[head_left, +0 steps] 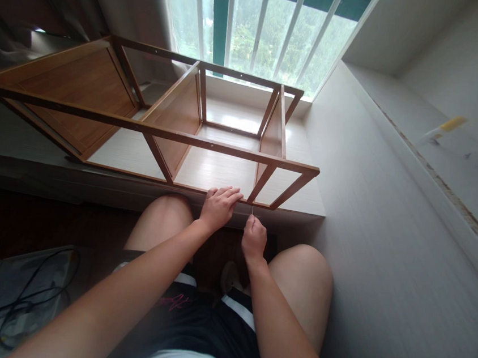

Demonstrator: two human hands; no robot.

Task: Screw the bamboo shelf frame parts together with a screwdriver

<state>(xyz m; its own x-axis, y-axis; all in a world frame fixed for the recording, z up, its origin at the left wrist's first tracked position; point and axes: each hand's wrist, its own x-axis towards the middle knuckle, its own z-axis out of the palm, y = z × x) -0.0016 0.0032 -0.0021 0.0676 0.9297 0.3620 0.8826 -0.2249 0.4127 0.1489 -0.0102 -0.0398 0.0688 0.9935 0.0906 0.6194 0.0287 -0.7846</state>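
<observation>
A brown wooden shelf unit (212,145) lies on its side on a pale ledge in front of me. My left hand (219,204) grips its near lower rail, fingers laid over the wood. Just to the right and lower, my right hand (254,236) is closed in a fist around a thin metal rod, apparently a hex key (253,209). The rod's tip points up at the rail, near the joint of an upright. Its other end is hidden inside my fist.
The pale ledge (306,192) ends at a grey panel (387,229) on the right. Higher right, a yellow-tipped tool (452,124) lies on a shelf. A barred window (258,33) is behind. Black cable (34,294) lies over a clear-looking container at lower left.
</observation>
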